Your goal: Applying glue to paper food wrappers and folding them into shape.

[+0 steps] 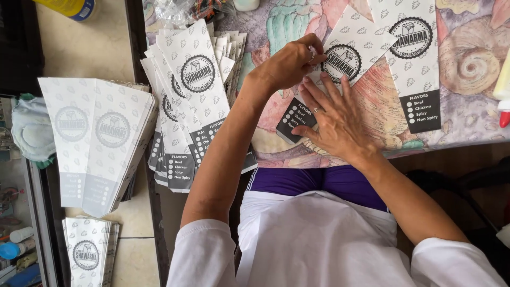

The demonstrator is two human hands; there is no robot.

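— Fingers [319, 95] of our right hand [333, 123] lie spread and flat, pressing down on the paper sleeve [340, 66] we are working on. Do you see it the same way from the head camera?

— We do. Our left hand [289, 65] sits at eleven o'clock from the right one, fingers curled together, the tips pinching the sleeve's folded edge by its round black emblem.

— And where does the sleeve lie?

— On the patterned tablecloth [467, 64], slanting: its wide end points toward one o'clock, its dark narrow end toward seven o'clock, poking out from under our right palm.

— At three o'clock from the hands we see a second flat sleeve [419, 64], lying apart from the one we hold.

— Yes, and at nine o'clock from our left hand sits a fanned stack of sleeves [186, 101], printed side up, overlapping one another, near the cloth's left edge.

— Farther toward nine o'clock, on the pale counter [90, 48], we have a pile of sleeves turned face down [98, 143], their print showing through faintly.

— At seven o'clock, near the frame's bottom, another small pile [87, 255] lies on the same counter.

— And the far right edge?

— A glue bottle [503, 98] with a red tip, partly cut off by the frame.
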